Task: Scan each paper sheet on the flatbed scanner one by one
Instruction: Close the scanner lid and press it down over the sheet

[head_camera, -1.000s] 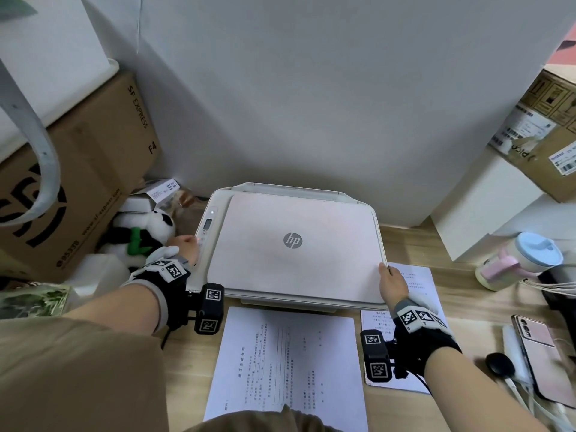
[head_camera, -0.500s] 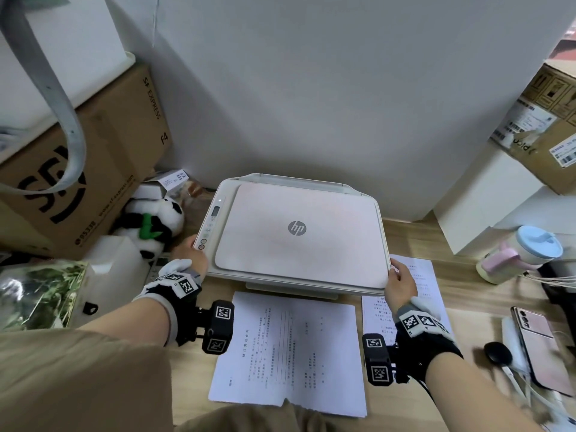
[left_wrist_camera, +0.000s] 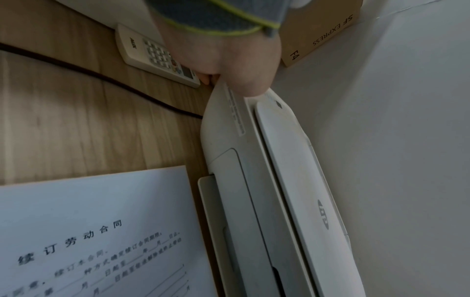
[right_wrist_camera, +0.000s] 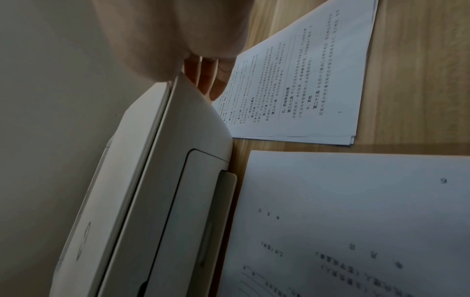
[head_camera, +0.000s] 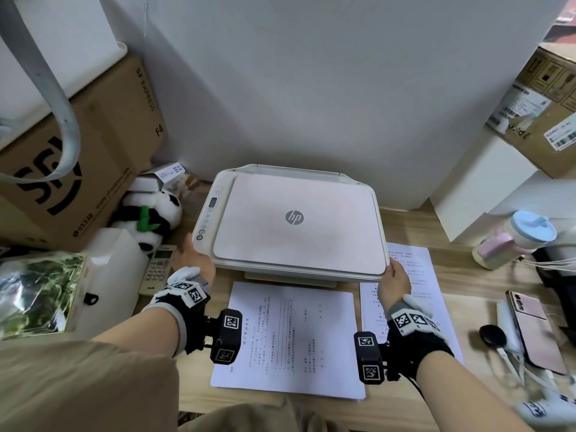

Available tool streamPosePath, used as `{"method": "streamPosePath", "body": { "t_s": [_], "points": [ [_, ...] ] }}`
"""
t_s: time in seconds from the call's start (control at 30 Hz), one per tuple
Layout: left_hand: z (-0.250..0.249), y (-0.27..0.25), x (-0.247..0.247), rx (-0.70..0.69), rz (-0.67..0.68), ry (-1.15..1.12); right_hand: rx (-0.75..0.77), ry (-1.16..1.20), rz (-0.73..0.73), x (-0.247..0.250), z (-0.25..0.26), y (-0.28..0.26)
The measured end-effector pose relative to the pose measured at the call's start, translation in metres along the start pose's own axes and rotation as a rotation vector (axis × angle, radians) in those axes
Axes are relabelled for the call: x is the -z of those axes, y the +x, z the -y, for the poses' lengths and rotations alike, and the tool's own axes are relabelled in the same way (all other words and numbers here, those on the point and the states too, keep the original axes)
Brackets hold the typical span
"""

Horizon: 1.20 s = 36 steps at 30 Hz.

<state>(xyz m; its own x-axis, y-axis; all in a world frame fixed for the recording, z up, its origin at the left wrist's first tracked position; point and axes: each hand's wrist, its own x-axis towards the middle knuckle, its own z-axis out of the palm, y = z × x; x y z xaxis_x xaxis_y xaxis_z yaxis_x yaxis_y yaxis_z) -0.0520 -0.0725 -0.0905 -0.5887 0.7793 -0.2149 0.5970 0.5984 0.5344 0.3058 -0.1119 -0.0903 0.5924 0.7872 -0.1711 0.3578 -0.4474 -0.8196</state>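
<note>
Scanner (head_camera: 296, 222), smooth cream plastic with rounded corners and lid down, sits on the wood-grain counter (head_camera: 467, 285). Left hand (head_camera: 194, 260) and right hand (head_camera: 394, 280) grip its front corners. Flat printed paper sheets (head_camera: 290, 335) lie in front.

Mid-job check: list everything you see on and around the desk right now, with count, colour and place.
scanner: 1, white, lid shut, desk centre
paper sheet: 1, white, in front of scanner
paper stack: 1, white, right of scanner
remote control: 1, white, left of scanner
panda plush: 1, black-white, far left
cardboard box: 1, brown, left
bottle: 1, blue lid, right
phone: 1, pink, right
left hand: holds scanner's front-left corner
right hand: holds front-right corner
</note>
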Motion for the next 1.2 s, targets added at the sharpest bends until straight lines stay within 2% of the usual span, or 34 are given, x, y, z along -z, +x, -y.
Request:
{"method": "streamPosePath", "body": {
  "t_s": [0.5, 1.2],
  "points": [
    [-0.0039, -0.008, -0.0004, 0.04, -0.06, -0.153, -0.025, 0.02, -0.018, -0.0055, -0.0026, -0.0005],
    [-0.0026, -0.0079, 0.001, 0.026, -0.025, -0.121, -0.075, 0.049, -0.045, -0.007, 0.0001, -0.0019]
  ]
}}
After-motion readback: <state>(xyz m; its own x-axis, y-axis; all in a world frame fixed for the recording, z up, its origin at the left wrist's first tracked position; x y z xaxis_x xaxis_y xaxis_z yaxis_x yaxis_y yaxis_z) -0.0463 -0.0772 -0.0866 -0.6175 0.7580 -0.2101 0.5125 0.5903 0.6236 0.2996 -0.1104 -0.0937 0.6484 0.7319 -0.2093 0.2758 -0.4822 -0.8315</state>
